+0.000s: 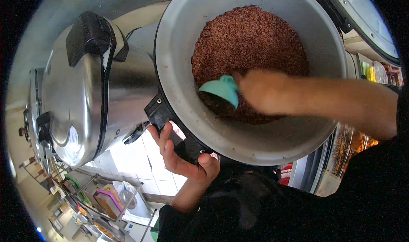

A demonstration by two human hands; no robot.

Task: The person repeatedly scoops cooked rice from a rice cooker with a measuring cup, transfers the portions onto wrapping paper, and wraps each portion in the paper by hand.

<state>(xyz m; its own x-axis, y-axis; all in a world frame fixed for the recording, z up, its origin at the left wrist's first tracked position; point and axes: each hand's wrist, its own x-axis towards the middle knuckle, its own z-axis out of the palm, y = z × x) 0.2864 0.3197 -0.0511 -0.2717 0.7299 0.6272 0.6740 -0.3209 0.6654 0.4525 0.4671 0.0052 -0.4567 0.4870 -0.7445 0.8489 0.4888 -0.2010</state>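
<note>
Dark reddish-brown cooked rice [251, 41] lies in the bottom of a large grey metal cooker pot [183, 41]. My right hand [264, 92], slightly smeared by motion, reaches in from the right and is closed on a teal scoop [221, 88]. The scoop's bowl is tilted against the rice near the pot's lower left wall. At the pot's near rim, my left hand [187, 161] has its fingers and thumb bent about a black handle [185, 144] fixed to the cooker's outside.
Left of the pot stands a closed steel cooker [81, 101] with black fittings. The open pot's raised lid [362, 11] hangs at the upper right. Farther off at lower left, a metal rack [110, 199] carries containers. White floor tiles [162, 182] show below.
</note>
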